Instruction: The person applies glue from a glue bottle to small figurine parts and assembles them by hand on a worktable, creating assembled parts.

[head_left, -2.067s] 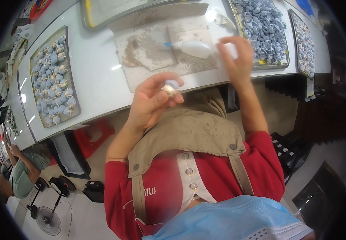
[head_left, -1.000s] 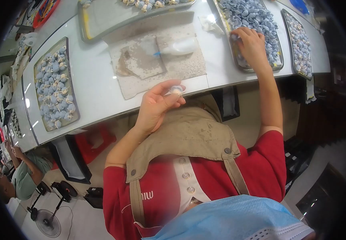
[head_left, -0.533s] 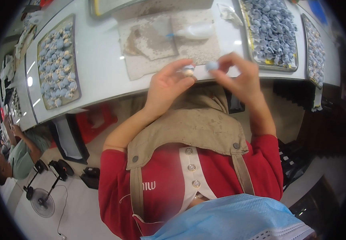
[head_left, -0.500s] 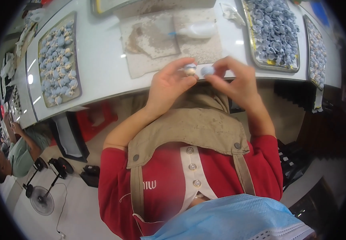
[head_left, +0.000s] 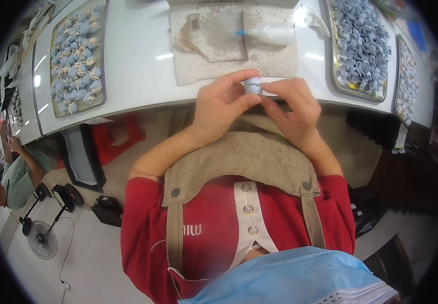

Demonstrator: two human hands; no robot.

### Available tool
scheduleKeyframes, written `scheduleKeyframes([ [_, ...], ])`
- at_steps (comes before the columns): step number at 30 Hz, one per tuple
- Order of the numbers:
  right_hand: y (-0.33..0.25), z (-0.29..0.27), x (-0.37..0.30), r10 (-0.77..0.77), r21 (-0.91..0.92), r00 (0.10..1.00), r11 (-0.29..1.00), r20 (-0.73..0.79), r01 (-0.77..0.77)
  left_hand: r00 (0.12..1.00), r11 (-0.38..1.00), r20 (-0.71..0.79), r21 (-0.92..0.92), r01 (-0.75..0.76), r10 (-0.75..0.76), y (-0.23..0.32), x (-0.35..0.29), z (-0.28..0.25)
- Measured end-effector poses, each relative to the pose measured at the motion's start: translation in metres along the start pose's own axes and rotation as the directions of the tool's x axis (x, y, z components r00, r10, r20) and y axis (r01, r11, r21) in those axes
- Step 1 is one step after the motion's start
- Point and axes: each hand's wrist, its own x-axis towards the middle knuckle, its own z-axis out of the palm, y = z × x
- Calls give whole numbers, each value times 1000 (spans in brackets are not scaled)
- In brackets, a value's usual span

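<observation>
My left hand (head_left: 215, 107) is closed, pinching a small blue-grey rounded piece (head_left: 253, 85) between thumb and fingers just above the table's front edge. A dark seam line runs across the middle of this piece, as if two parts meet there. From the other side, the fingertips and thumb of my right hand (head_left: 297, 104) press against the same piece. How much of it they grip is partly hidden. Beyond my hands lies a stained, pale work mat (head_left: 193, 73), and on it rests a translucent squeeze bottle (head_left: 277, 34) with a blue tip.
A tray of blue-grey and cream pieces (head_left: 77, 61) stands at the left. On the right are a tray heaped with blue-grey cup-shaped shells (head_left: 361, 48) and another filled tray (head_left: 406, 83). A crumpled white cloth (head_left: 315, 23) lies near the bottle. A person (head_left: 19, 172) works at far left.
My right hand has moved in toward my left, bringing its blue-grey rounded part against the cream-and-blue piece. The cream area is now covered. The view has shifted slightly.
</observation>
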Motion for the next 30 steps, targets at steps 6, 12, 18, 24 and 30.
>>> scheduleKeyframes([
  [6, -12, -1, 7, -41, -116, 999, 993, -33, 37, 999, 994, -8, 97, -51, 52, 0, -2, 0],
  [12, -9, -10, 12, -24, -79, 999, 996, 31, 27, 994, 975, -8, 195, -102, 106, 8, -2, 0],
  [18, 5, -8, 12, 375, 508, 913, 761, 161, -403, 987, 993, 129, 46, -105, 99, 6, -1, 1],
  [24, 11, -9, 12, 197, 630, 850, 595, 489, -500, 980, 996, 179, -44, -81, 88, 6, -1, 0],
  [30, 10, -3, 10, 192, 634, 871, 617, 452, -466, 948, 890, 203, 339, -304, 246, 7, -1, -3],
])
